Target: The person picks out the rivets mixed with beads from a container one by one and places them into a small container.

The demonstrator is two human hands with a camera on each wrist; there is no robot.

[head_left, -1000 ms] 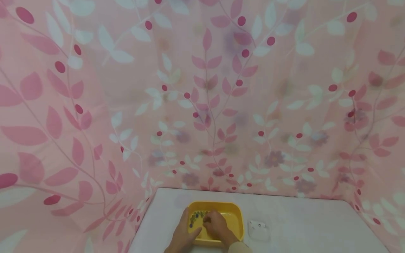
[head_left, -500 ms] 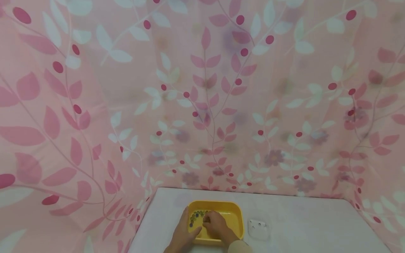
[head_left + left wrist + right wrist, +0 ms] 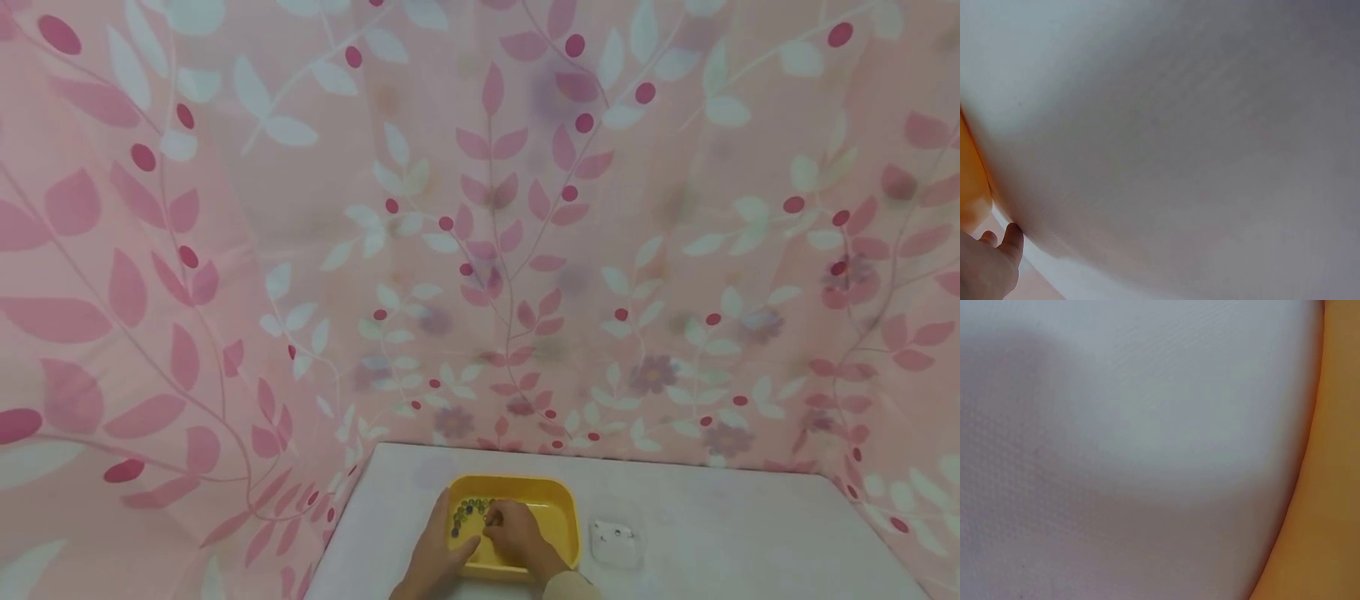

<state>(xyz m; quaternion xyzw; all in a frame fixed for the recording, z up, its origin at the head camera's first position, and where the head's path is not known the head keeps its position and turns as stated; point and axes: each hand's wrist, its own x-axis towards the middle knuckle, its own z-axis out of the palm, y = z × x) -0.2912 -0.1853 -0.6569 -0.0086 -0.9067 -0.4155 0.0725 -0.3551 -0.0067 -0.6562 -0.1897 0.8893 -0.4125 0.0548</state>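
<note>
I am working at a white worktop (image 3: 720, 533) that is standing inside walls of pink curtain cloth (image 3: 225, 250) printed with leaves and berries. My left hand (image 3: 438, 554) is lying along the left side of the yellow tray (image 3: 558, 521), which is sitting near the front edge of the worktop, a little left of the middle; the fingers are looking quite straight against the tray wall and the thumb is reaching over the near rim, so this grip is rather wide and is only steadying the tray. My right hand (image 3: 517, 533) is reaching down inside the tray, with the fingers bent together toward the small beads (image 3: 467, 510), dark green and blue ones, that are lying in a cluster at the far left corner of the tray. The fingertips are meeting just beside that cluster, but the beads are too small for me to tell if this grip is pinching one. Just to the right of the tray, not touching it, a small clear plastic box (image 3: 615, 542) is lying flat on the worktop. In the left wrist view my thumb (image 3: 1010, 247) is showing at the bottom corner beside an orange-looking edge of the tray. In the right wrist view only the white surface and the tray wall are showing.
</note>
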